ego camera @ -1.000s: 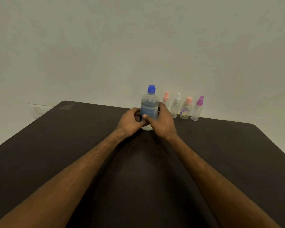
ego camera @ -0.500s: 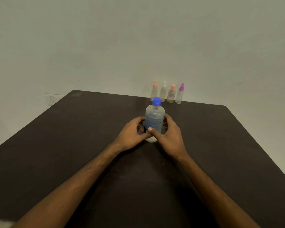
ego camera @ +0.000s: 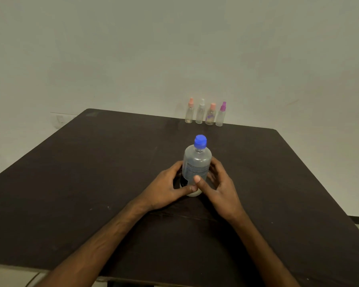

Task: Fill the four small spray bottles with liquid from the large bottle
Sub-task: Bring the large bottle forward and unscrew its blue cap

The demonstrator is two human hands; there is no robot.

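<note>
A large clear plastic bottle (ego camera: 196, 166) w/ a blue screw cap (ego camera: 200, 140) is being held upright approx. mid-table, slightly right of centre, on a dark brown rectangular table (ego camera: 91, 172). It is being grasped from both sides. The left hand (ego camera: 166, 189) is being wrapped round the lower left of the body and the right hand (ego camera: 221, 189) round the lower right, w/ fingers curling behind. Both thumbs are being pressed on the near face, the right thumb (ego camera: 197, 180) lying just above the left thumb (ego camera: 188, 189). The grip is sitting low, so shoulder, neck and cap are showing above the hands. The base is showing just below the thumbs, at the tabletop; whether it is being rested or lifted can't be told.

Along the far edge, by the pale wall (ego camera: 153, 48), small clear plastic bottles are standing upright side by side, L to R: peach-top spray bottle (ego camera: 189, 113), white-top spray bottle (ego camera: 200, 113), peach-top spray bottle w/ purple print (ego camera: 210, 117), purple-top spray bottle (ego camera: 220, 117). They are standing well apart from the gripped bottle, farther and slightly right.
</note>
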